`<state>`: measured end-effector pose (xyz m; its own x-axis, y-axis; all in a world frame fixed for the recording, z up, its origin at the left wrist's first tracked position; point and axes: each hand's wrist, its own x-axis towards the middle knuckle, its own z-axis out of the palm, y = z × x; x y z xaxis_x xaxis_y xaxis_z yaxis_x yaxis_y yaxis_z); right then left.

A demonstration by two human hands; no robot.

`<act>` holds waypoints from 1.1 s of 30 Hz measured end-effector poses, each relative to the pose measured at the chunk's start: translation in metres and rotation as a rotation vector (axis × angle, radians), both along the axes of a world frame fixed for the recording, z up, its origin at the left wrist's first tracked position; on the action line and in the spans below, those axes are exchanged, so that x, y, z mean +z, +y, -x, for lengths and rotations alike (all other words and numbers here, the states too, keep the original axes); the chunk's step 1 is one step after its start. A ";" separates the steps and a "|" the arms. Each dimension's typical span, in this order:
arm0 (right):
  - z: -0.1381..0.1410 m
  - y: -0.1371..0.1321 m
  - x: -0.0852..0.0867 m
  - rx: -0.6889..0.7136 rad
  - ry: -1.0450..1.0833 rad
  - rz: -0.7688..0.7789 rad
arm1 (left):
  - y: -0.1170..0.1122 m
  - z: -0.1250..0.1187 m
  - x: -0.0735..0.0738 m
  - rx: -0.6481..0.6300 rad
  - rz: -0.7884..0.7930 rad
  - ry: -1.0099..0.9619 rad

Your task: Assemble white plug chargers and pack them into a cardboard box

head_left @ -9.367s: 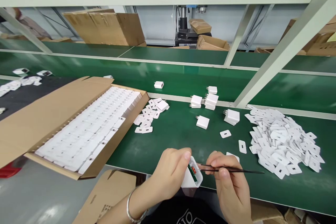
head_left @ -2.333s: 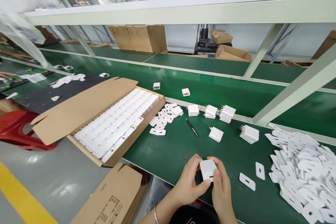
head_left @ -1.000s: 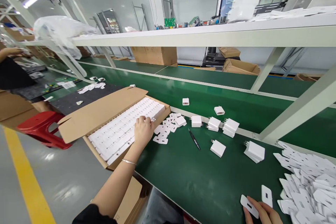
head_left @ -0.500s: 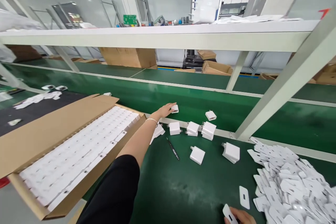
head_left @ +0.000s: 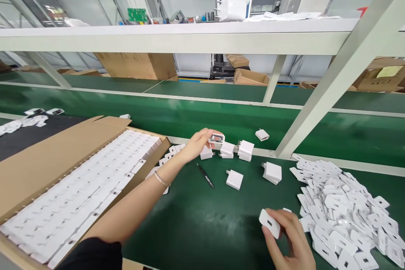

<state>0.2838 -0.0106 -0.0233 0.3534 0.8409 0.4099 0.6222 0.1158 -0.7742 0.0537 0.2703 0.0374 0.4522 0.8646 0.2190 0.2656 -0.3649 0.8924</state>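
Observation:
My left hand (head_left: 201, 142) is closed on a white power adapter (head_left: 217, 138) above the back of the green bench, its open end facing me with parts visible inside. At lower right, my right hand (head_left: 289, 236) pinches a small white cover plate (head_left: 270, 223) with a dark slot. Between and beyond my hands, several white adapters stand on the bench, among them one in the middle (head_left: 234, 179) and one farther right (head_left: 272, 173). A heap of white cover plates (head_left: 344, 211) lies right of my right hand.
A black pen (head_left: 205, 176) lies on the bench. To the left is an open cardboard carton (head_left: 63, 147) packed with rows of white pieces. More cover plates lie beside it, partly behind my left arm. A slanted post (head_left: 329, 76) and a shelf (head_left: 177, 42) stand at the back.
My left hand has lifted the adapter and brought it nearer, turning its open end toward me. My right hand has risen further into view with the cover plate. The view has shifted right.

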 end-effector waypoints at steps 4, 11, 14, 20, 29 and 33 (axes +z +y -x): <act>0.027 0.025 0.038 0.059 -0.043 -0.193 | -0.072 -0.003 0.016 -0.151 0.097 -0.144; 0.061 0.049 0.075 0.232 -0.059 -0.281 | -0.136 0.000 0.027 -0.257 0.167 -0.129; 0.064 0.051 0.077 0.263 -0.057 -0.229 | -0.150 0.002 0.030 -0.255 0.174 -0.101; 0.069 0.048 0.072 0.280 -0.045 -0.223 | -0.169 0.002 0.025 -0.217 0.192 -0.075; 0.065 0.051 0.045 0.335 0.357 -0.061 | -0.178 -0.008 0.000 -0.054 0.048 -0.160; 0.068 0.053 0.038 0.376 0.464 0.049 | -0.182 -0.012 -0.007 -0.029 0.049 -0.181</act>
